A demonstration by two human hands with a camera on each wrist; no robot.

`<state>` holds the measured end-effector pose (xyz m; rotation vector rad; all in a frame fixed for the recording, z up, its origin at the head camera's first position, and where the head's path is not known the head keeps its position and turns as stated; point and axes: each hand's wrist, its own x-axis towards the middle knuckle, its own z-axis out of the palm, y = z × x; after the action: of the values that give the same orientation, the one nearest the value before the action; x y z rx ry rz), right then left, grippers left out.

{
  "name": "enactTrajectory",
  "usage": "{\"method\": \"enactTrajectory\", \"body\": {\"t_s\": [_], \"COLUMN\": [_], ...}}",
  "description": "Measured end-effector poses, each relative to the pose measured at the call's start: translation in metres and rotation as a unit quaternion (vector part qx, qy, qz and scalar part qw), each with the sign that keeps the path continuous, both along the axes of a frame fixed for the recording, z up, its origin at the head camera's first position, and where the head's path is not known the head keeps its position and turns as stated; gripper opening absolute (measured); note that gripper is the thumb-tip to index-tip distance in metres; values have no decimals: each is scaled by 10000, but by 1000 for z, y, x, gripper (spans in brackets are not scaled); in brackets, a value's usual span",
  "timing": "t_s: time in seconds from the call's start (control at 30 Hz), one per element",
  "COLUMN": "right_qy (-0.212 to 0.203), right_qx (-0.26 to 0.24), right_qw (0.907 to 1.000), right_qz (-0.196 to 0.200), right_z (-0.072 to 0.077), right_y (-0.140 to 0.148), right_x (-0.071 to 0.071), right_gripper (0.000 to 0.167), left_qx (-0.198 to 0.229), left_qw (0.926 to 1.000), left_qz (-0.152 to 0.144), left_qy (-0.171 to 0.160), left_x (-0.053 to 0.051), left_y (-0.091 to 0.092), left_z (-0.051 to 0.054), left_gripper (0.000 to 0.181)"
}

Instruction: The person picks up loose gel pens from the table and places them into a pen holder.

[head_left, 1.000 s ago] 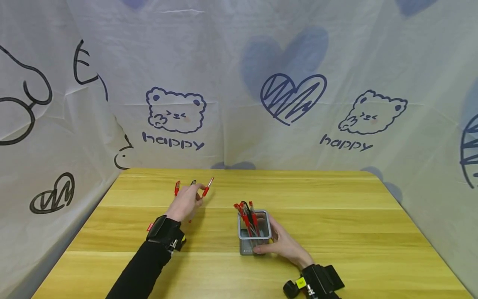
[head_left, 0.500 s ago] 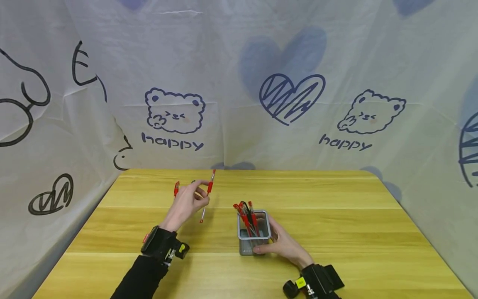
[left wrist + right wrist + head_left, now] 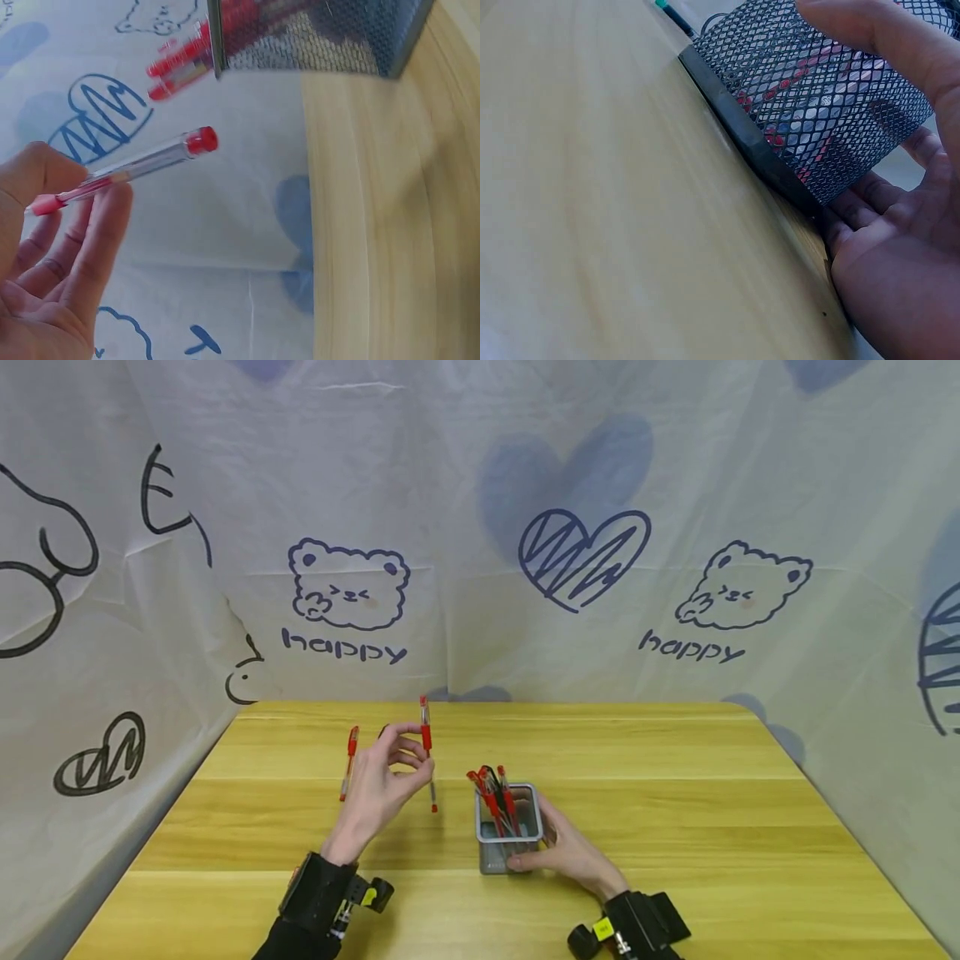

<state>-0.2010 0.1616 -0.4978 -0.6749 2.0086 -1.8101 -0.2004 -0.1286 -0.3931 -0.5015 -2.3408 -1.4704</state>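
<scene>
My left hand [image 3: 375,789] pinches a clear-barrelled pen with red ends [image 3: 426,737] between thumb and fingers, clear of the tabletop. It stands nearly upright, left of a grey mesh pen holder [image 3: 495,858]. In the left wrist view, the same pen [image 3: 154,161] slants across the fingertips, apart from the holder. With thumb and fingers around its side, my right hand [image 3: 576,853] grips the holder, which stands on the table. Several red pens and a black one [image 3: 497,802] lean inside it towards the left. Mesh partly hides them in the right wrist view.
Beyond the left hand, another red pen [image 3: 349,764] lies on the wooden table [image 3: 637,785]. A dark tip [image 3: 383,730] shows behind the knuckles. A green-ended pen [image 3: 675,16] appears past the holder in the right wrist view. A printed cloth [image 3: 465,635] hangs behind.
My left hand has drawn back and turned, bringing its pen from a slant to nearly upright. The red pen lying on the table has come into fuller view. The right hand and holder stay put.
</scene>
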Motion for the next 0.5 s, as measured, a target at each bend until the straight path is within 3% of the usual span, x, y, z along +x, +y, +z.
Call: {"method": "enactTrajectory", "body": {"t_s": [0.17,0.3,0.5], "right_qy": [5,-26,-10], "right_qx": [-16,-29,-57], "right_qw": [10000,10000,10000], "right_qz": [-10,10,10], "right_z": [1,1,1], "right_y": [-1,-2,-1], "right_x": [0,1,1], "right_gripper": [98,98,96], "left_qx": [516,738,941], "left_qw": [9983,9968,9935], "left_qz": [-221,-236,-301], "left_qy": [167,197,571], "left_x": [10,16,20], "left_y": [9,17,30], "left_z": [0,0,-1], "left_gripper": [45,43,41]}}
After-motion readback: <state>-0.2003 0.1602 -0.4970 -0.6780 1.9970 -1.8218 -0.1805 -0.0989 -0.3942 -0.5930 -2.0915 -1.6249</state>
